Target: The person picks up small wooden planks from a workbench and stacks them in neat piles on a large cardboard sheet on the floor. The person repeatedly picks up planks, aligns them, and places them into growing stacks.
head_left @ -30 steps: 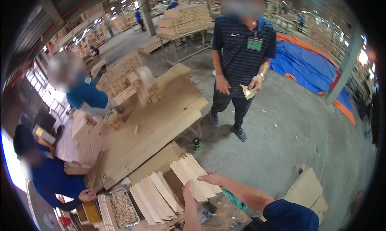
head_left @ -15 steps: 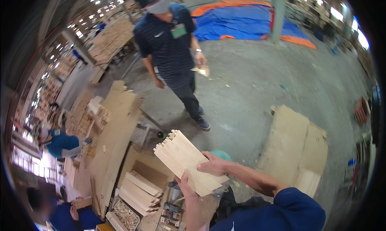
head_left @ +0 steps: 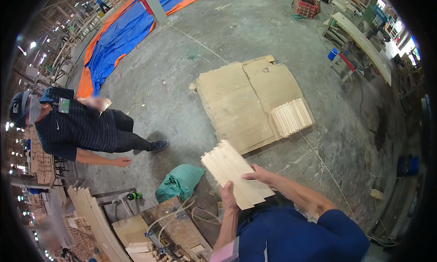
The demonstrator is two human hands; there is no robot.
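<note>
A bundle of pale wooden slats (head_left: 234,174) with notched, peg-like far ends is held in front of me by both hands. My left hand (head_left: 228,197) grips its near left edge, fingers hidden underneath. On the right edge, my right hand (head_left: 260,175) clasps the bundle with the thumb lying on top. Several slats lie side by side and their near ends are staggered. Farther off on the floor, a row of similar slats (head_left: 292,117) rests on the right side of a flattened cardboard sheet (head_left: 227,100).
A co-worker (head_left: 86,120) stands to the left, carrying something pale. A green sack (head_left: 180,182) sits beside the workbench (head_left: 170,221), which bears hoses and wood pieces. A blue tarp (head_left: 111,57) covers floor at the far left. A long board bench (head_left: 362,48) and red crate (head_left: 306,6) stand right.
My view has turned right, toward the cardboard and its slats, and the workbench has shifted to the lower left. Both hands keep hold of the bundle. The co-worker now appears farther left.
</note>
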